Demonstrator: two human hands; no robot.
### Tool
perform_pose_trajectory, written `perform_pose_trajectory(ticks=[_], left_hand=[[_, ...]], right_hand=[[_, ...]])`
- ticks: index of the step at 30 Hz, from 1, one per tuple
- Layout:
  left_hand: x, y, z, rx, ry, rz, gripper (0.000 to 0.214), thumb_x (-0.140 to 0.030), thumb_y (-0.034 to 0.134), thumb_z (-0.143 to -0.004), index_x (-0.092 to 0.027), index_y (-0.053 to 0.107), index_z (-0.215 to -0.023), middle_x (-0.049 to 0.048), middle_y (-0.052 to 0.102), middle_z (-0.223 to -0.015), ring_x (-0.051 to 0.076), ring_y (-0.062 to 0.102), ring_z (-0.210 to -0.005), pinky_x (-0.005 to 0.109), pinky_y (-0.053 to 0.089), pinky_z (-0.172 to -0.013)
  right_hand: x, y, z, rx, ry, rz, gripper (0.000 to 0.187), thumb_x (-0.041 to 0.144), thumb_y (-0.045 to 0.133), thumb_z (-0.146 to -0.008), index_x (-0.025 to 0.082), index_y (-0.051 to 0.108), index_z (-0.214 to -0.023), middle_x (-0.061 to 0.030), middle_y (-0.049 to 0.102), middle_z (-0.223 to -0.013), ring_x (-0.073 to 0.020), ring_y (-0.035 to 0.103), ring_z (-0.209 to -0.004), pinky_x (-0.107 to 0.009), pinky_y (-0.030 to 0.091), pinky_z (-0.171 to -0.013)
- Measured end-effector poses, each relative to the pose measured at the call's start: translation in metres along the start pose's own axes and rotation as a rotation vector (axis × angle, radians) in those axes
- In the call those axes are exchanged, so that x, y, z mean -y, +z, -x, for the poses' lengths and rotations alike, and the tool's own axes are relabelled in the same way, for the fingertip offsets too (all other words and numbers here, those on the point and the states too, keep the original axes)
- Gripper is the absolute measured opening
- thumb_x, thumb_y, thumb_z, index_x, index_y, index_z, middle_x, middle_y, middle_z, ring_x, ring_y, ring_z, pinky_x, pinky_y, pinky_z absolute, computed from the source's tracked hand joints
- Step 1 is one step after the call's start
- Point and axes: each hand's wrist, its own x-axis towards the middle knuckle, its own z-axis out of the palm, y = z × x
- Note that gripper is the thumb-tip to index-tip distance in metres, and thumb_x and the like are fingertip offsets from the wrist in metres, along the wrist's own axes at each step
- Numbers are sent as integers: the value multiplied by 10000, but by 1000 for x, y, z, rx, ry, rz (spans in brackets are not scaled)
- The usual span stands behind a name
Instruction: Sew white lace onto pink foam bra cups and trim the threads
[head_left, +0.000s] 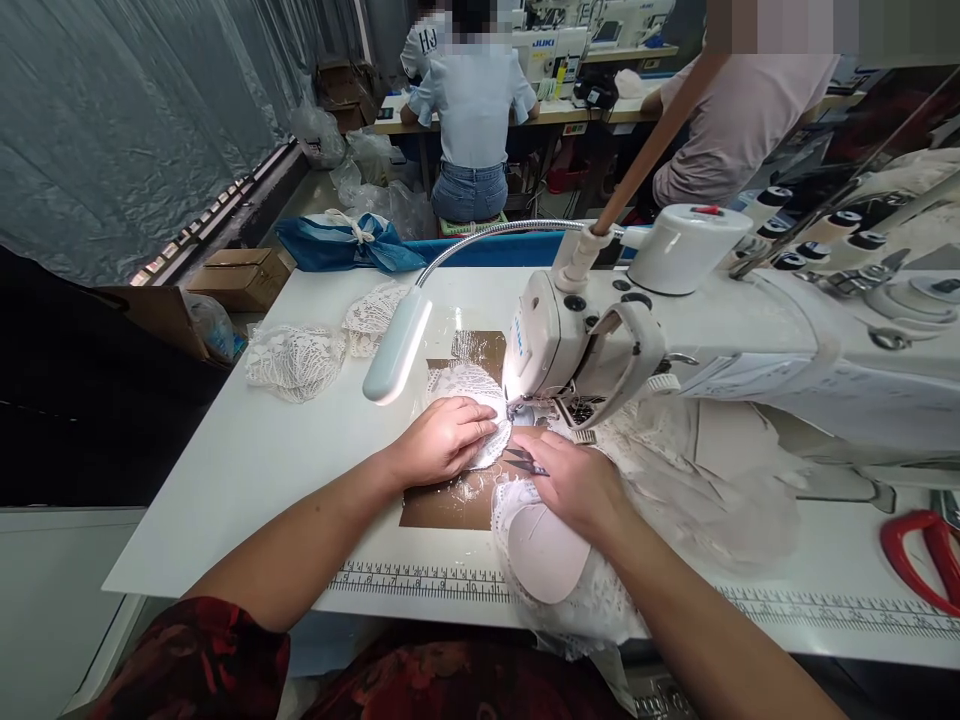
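My left hand (446,440) lies with its fingers flat on a white lace cup piece (469,380), pressing it to the bed of the sewing machine (555,340). The lace's right edge reaches the needle area. My right hand (577,480) is closed around small thread snips (525,461), whose blades point left towards the lace. Below my right hand lies a smooth pale bra cup (547,555) with lace trim, partly covered by my wrist. More white lace and sheer fabric (690,480) is gathered to the right, beneath the machine arm.
Lace pieces (296,360) lie at the left of the white table (247,500). A lamp (397,345) hangs over the work on a bendable neck. Red-handled scissors (926,560) rest at the right, and a ruler strip (420,582) runs along the front edge. Co-workers sit beyond.
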Motion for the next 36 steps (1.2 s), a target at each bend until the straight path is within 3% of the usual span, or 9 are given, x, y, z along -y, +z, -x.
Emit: perform_pose_trajectory(ticks=[4, 7, 15, 22, 30, 36], left_hand=[[-2, -1, -1, -15, 49, 31, 289, -228, 449, -914, -148, 629, -1125, 116, 649, -1169, 231, 578, -1033, 407, 478, -893], [-3, 0, -2, 10, 64, 23, 293, -258, 449, -933, -144, 627, -1137, 114, 647, -1185, 233, 571, -1049, 403, 465, -907], [-4, -2, 0, 199, 110, -85, 332, -265, 397, -975, -166, 600, -1217, 111, 609, -1273, 244, 526, -1141, 408, 430, -924], [-13, 3, -3, 137, 16, -99, 324, -294, 409, -976, -158, 611, -1189, 112, 626, -1240, 228, 552, -1085, 384, 456, -879], [-17, 3, -8, 143, 15, -142, 346, -322, 416, -968, -126, 621, -1166, 124, 630, -1230, 245, 550, -1060, 397, 470, -854], [-17, 3, -7, 137, -5, -128, 333, -283, 399, -972, -130, 620, -1169, 124, 634, -1223, 236, 550, -1078, 390, 460, -870]], right_hand=[[2, -1, 0, -11, -5, 12, 518, 135, 420, -788, 255, 573, -1267, -28, 672, -1053, -167, 600, -837, -256, 411, -653], [4, 0, -1, 50, -39, 56, 557, 149, 435, -777, 270, 544, -1309, -30, 652, -1049, -164, 591, -819, -258, 379, -601], [8, -1, -2, 100, -42, 120, 474, 163, 451, -800, 278, 585, -1239, -34, 627, -993, -158, 579, -796, -266, 337, -578], [10, -2, -2, 91, 12, 207, 438, 174, 432, -825, 280, 586, -1222, -39, 634, -1002, -169, 586, -780, -280, 330, -553], [13, -4, -5, 98, 71, 200, 506, 161, 420, -812, 283, 540, -1288, -34, 640, -1094, -172, 600, -770, -282, 347, -555], [7, -2, -1, 98, -19, 161, 550, 137, 424, -800, 286, 528, -1319, -31, 644, -1077, -164, 598, -817, -271, 358, -588]])
